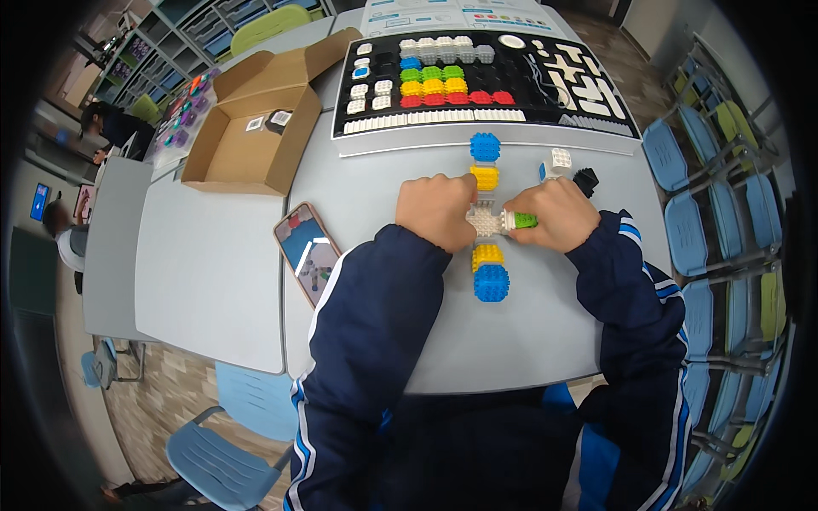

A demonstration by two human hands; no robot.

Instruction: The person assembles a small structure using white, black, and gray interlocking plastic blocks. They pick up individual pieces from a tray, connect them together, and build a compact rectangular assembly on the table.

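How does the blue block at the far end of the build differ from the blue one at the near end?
The far blue block lies toward the black parts tray, beyond the left hand; the near blue block lies toward the person, below both hands. The far one looks slightly smaller, perhaps only lens distortion. Neither is touched. Both are studded, bright blue, and each adjoins a yellow block in the same line.

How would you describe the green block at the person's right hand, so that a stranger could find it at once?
Start at the grey table, below the black tray of sorted blocks. There a cross of studded blocks lies between both hands. The green block pokes out of the right hand against the white centre piece; it is the cross's only green piece, the column's other blocks being yellow and blue.
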